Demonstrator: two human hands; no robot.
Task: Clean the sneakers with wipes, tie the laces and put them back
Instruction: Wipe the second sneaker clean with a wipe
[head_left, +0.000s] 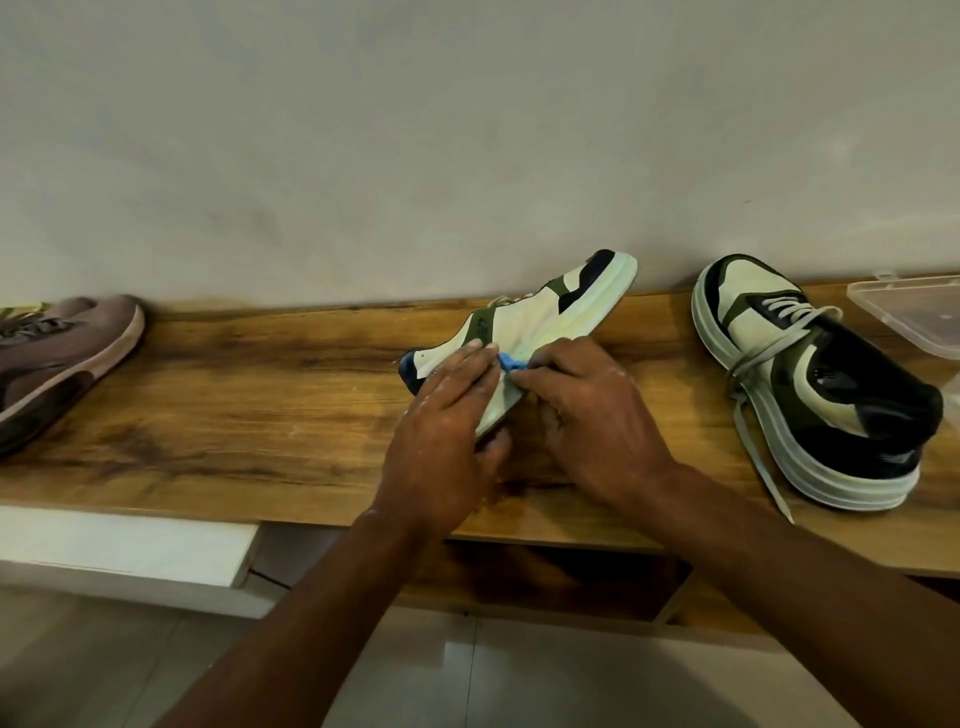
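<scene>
The left hand grips the tilted sneaker near the worktop's back edge, hiding its heel; the right hand pinches a blue wipe, mostly hidden, against the sole. Its mate stands right; a brown shoe and clear box are cut off.

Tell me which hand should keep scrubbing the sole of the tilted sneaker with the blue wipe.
Right. The right hand already pinches the blue wipe against the tilted sneaker's pale sole, while the left hand grips that shoe to steady it.
</scene>
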